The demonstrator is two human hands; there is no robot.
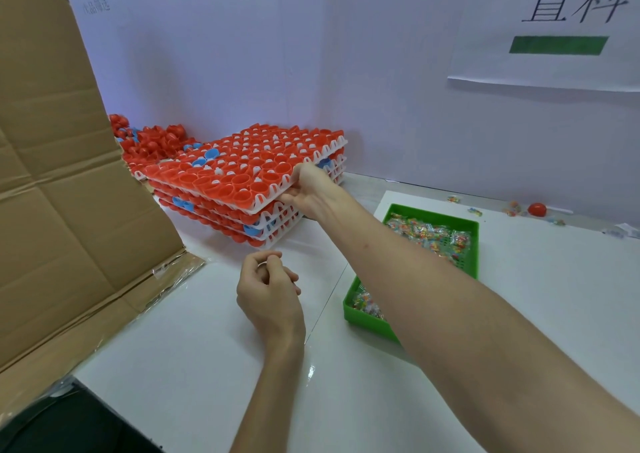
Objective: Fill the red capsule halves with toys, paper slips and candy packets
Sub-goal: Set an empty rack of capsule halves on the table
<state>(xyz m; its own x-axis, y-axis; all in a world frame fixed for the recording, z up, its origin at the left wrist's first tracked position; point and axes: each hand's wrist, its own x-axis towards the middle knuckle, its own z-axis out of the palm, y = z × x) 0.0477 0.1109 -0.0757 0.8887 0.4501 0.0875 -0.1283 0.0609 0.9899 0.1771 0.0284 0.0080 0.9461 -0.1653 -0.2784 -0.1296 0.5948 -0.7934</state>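
Note:
A stack of white grid trays [273, 238] stands at the back of the white table, each loaded with red capsule halves [242, 179] and a few blue ones. My right hand [308, 193] grips the near right corner of the top tray [270, 201], thumb above and fingers beneath, and that corner sits slightly raised. My left hand [268, 290] hovers over the table in front of the stack, fingers loosely curled, holding nothing that I can see. A green tray [474, 244] with several candy packets [429, 234] lies to the right, partly hidden by my right forearm.
A large flattened cardboard box [62, 189] leans at the left. Loose red capsule halves [152, 144] pile up behind the stack. A closed red capsule [536, 209] and scattered packets lie at the far right by the white wall. A dark object fills the bottom left corner.

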